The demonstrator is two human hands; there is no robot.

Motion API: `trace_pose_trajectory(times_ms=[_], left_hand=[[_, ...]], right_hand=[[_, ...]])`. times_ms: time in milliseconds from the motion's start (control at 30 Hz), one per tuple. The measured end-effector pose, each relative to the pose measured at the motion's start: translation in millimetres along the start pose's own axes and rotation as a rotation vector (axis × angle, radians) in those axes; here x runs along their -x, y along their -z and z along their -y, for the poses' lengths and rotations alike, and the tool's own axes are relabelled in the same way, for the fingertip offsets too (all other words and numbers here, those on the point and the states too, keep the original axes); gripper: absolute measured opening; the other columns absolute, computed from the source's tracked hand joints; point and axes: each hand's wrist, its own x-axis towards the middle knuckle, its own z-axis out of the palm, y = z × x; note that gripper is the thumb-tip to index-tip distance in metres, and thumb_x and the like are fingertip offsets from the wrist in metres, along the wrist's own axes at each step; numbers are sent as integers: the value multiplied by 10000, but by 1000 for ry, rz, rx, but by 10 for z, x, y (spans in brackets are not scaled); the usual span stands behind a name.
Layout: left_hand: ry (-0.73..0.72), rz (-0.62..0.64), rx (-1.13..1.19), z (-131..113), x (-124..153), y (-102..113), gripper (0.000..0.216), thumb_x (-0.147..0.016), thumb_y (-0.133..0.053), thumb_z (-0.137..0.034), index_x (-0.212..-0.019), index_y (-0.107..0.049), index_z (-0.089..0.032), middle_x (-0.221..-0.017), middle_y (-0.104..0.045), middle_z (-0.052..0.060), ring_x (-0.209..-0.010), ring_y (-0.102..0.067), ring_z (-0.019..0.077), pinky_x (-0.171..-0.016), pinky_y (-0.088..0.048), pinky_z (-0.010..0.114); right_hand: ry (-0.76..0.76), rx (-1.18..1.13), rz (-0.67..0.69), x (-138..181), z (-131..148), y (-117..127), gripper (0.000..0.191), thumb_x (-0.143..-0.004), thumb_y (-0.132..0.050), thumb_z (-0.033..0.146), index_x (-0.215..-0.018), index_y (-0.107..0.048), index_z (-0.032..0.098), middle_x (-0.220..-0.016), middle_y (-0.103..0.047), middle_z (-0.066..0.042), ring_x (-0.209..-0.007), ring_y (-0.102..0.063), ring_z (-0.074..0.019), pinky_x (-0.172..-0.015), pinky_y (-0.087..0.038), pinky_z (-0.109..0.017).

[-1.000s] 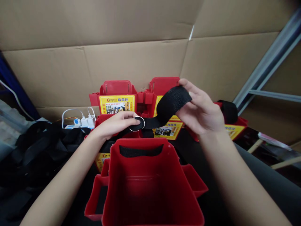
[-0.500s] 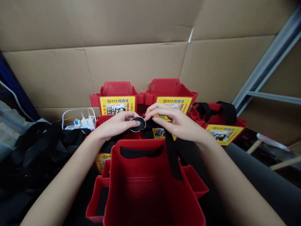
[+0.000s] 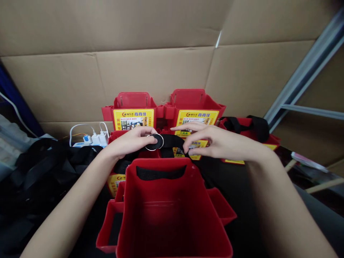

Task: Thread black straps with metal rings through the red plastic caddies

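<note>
A red plastic tool pouch (image 3: 172,211) stands open in front of me, with a black strap threaded through slots at its far wall. My left hand (image 3: 129,142) pinches a metal ring (image 3: 155,142) that sits on the black webbing strap (image 3: 172,141). Just right of the ring, my right hand (image 3: 215,143) grips that same strap between thumb and fingers above the pouch's far rim.
Several more red pouches with yellow labels (image 3: 133,118) stand against a cardboard wall (image 3: 150,71). A white power strip with plugs (image 3: 91,139) lies at the left, beside a heap of black straps (image 3: 40,168). A metal shelf frame (image 3: 303,82) rises at the right.
My right hand came down from holding the strap's free end up high, met the ring, then slid right along the strap. The strap end no longer hangs over the pouch.
</note>
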Motion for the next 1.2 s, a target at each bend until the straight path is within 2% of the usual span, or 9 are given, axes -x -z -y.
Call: trace_pose_trajectory(times_ms=[100, 200, 500, 633, 700, 800, 900, 1067, 1200], left_hand=[[-16, -41, -116, 42, -24, -24, 82, -721, -527, -230, -721, -579, -165, -708, -568, -10, -682, -502, 127, -633, -389, 239], [-52, -63, -199, 76, -34, -47, 124, -727, -520, -249, -763, -601, -162, -748, -599, 9, -713, -524, 150, -670, -409, 270], [-202, 38, -211, 6, 1, -69, 195, -729, -528, -159, -907, -607, -160, -894, -650, 30, -822, -589, 158, -751, -452, 265], [-264, -44, -271, -28, 18, -85, 243, -718, -532, -108, -933, -630, -161, -952, -666, 39, -898, -596, 173, -807, -451, 279], [-277, -79, -273, -39, 25, -89, 242, -718, -540, -107, -931, -640, -162, -956, -670, 39, -928, -592, 183, -836, -444, 292], [-285, -131, -242, -41, 20, -99, 244, -709, -543, -102, -923, -644, -161, -938, -670, 42, -923, -591, 191, -849, -439, 313], [-312, -199, -272, -33, 6, -117, 253, -690, -539, -80, -912, -624, -167, -926, -650, 41, -884, -582, 180, -839, -430, 312], [-335, -455, -613, -65, 36, -145, 171, -681, -609, -198, -848, -577, -181, -907, -570, 48, -877, -509, 200, -769, -390, 304], [-245, -364, -634, -116, 81, -174, 55, -709, -563, -215, -717, -558, -161, -692, -571, 19, -642, -486, 144, -588, -352, 248]], right_hand=[[0, -231, -168, -29, -30, -22, 74, -790, -575, 264, -823, -630, 230, -1029, -627, -38, -910, -578, -189, -827, -441, -348], [33, -306, -332, -94, -34, -102, 118, -790, -582, 285, -888, -609, 225, -839, -627, -7, -755, -567, -140, -712, -433, -261], [-61, -182, -189, -279, 114, -326, 193, -801, -550, 365, -796, -609, 181, -734, -607, 3, -691, -536, -136, -654, -380, -257], [-135, -65, -243, -314, 125, -387, 267, -749, -599, 442, -761, -533, 184, -678, -543, 18, -616, -473, -125, -572, -346, -246], [-125, -63, -318, -331, 124, -415, 294, -722, -624, 453, -784, -514, 188, -751, -557, -1, -676, -496, -143, -607, -374, -259], [-52, -202, -343, -351, 111, -442, 275, -735, -627, 370, -930, -545, 195, -969, -591, -47, -881, -546, -184, -773, -415, -309], [-77, -407, -238, -360, 81, -451, 314, -767, -586, 310, -1055, -549, 191, -917, -634, -43, -851, -590, -179, -776, -445, -322], [-157, -544, -293, -374, 46, -464, 181, -738, -579, 237, -904, -614, 175, -868, -664, -33, -821, -613, -171, -747, -469, -317], [-176, -569, -290, -387, 59, -492, 112, -725, -574, 203, -832, -590, 173, -743, -633, -5, -679, -595, -130, -646, -466, -268]])
